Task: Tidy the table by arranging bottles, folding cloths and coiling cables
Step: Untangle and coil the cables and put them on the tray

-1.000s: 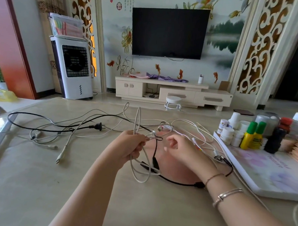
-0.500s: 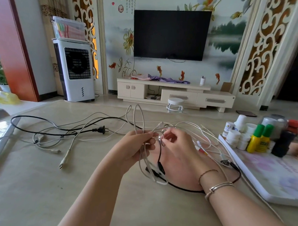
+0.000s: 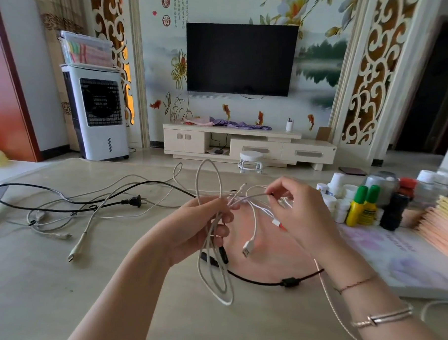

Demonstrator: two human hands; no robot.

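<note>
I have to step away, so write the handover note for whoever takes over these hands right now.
Left hand: grips a bundle of looped white cable, loops sticking up above and hanging below the fist.
Right hand: pinches a thin white cable that runs across to the left grip.
Loose on the table: black power cord with plug and more white leads at left; a black cable under the hands.
Bottles stand grouped at right.
Done: one coil started. Left: finish it, coil the rest; folding cannot be judged.

Both forearms bare, no sleeves in view. Right wrist: thin reddish cord bracelet (image 3: 355, 284); below it, silver bangle (image 3: 383, 317) with crossover detail. Left wrist unadorned.
</note>
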